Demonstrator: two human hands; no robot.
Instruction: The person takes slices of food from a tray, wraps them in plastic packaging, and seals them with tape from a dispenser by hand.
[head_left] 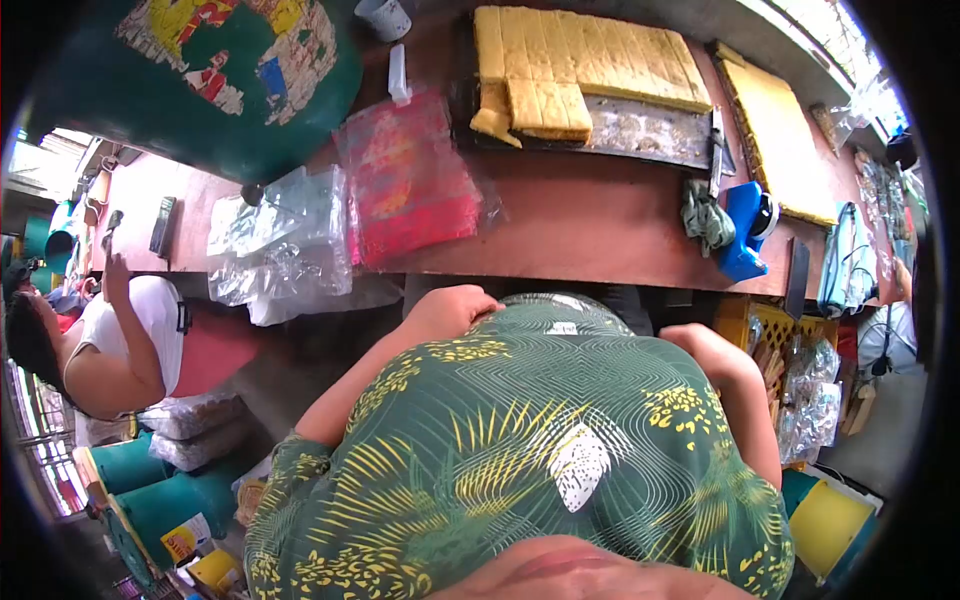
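- Head view: the left hand [462, 308] rests against the shirt [520, 420], just short of the worktop [560, 235], fingers seemingly bent inward; nothing shows in it, and how far it's closed I can't tell.
- Over to the right hand [690, 342], folded in by the body with its fingers out of sight; open, closed or gripping, there's no telling.
- Both elbows out wide, forearms angled inward: a resting pose, by the look of it.
- Nearest the left hand, the red bag [412, 185] lies flat on the worktop, clear bags [285, 225] beside it hanging over the near edge; laid flat, presumably, for easy picking up.
- Out past the right hand, the blue tape dispenser [743, 232] sits by the near edge, likely there for short reach, a crumpled cloth [708, 215] just beside it.
- Far side now: the scored yellow slab [590, 55] lies on a dark tray [650, 125], part of that tray bare, which probably keeps crumbs off the wood.
- What looks like a knife [716, 150] lies at the tray's right end, and a second slab [785, 135] farther right.
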